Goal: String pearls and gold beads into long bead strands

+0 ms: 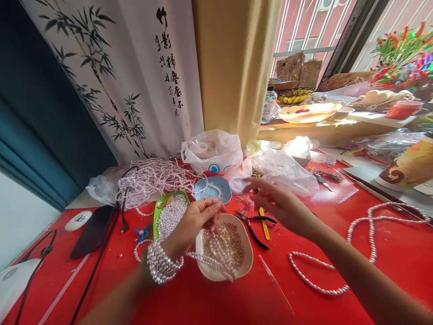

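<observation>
My left hand (204,215) is closed, thumb against fingers, on strands of pearl beads (219,253). The strands hang in loops over a beige dish (248,259) that holds small gold beads (235,234). Several rows of pearl beads (160,264) are wound around my left wrist. My right hand (270,198) is above the table to the right of the dish, slightly blurred, its fingers apart and nothing visible in them. Just beneath it lie black-handled pliers (255,230) and a yellow-handled tool (264,223). A green tray (157,216) of white pearl beads stands behind my left hand.
A blue dish (219,185) and a heap of pearl strands (155,180) lie farther back, by a white plastic bag (213,153). One long pearl strand (371,230) curves under my right forearm. At left are a dark phone (93,230) and cables. Scissors (323,180) lie back right.
</observation>
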`<state>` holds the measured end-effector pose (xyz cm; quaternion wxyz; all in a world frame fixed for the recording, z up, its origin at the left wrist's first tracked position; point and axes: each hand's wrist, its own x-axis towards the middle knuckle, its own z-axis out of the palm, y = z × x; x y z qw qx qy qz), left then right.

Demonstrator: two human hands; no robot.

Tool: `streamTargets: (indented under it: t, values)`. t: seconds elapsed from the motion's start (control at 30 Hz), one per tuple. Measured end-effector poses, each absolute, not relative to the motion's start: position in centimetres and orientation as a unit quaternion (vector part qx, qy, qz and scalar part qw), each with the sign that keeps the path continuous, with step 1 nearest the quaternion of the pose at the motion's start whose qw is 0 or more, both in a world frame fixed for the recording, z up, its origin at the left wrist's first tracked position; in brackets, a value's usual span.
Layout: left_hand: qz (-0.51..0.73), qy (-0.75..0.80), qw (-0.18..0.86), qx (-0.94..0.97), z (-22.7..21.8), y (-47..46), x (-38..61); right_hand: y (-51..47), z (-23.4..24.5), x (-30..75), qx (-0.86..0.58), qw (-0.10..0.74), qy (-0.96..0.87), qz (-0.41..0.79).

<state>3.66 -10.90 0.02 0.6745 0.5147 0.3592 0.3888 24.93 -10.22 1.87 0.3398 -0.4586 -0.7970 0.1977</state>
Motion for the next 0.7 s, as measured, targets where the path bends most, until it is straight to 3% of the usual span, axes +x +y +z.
streamTargets:
  t: [0.07,0.13,0.23,0.33,0.53,0.7]
  values:
    - [0.395,0.378,0.659,0.516,-0.1,-10.7,3.5,-10.1,1.5,26.8,-0.501,0.436,-0.707,0.242]
    - [0.401,0.392,0.649,0.514,-0.1,-10.5,3.4,-10.4,0.5,28.5,-0.575,0.468,-0.64,0.2]
    - [0.414,0.404,0.638,0.508,0.1,-10.4,3.3,-11.6,-1.8,29.4,-0.664,0.332,-0.665,0.078]
    - [0.423,0.407,0.63,0.508,0.1,-10.4,3.2,-12.5,-3.9,28.7,-0.663,0.194,-0.723,-0.013]
    - [0.428,0.404,0.629,0.508,0.1,-10.4,3.2,-10.6,-5.5,30.4,-0.727,0.068,-0.671,-0.129]
    - [0.427,0.407,0.628,0.508,0.5,-10.6,3.2,-9.4,-6.8,32.7,-0.745,0.045,-0.654,-0.125]
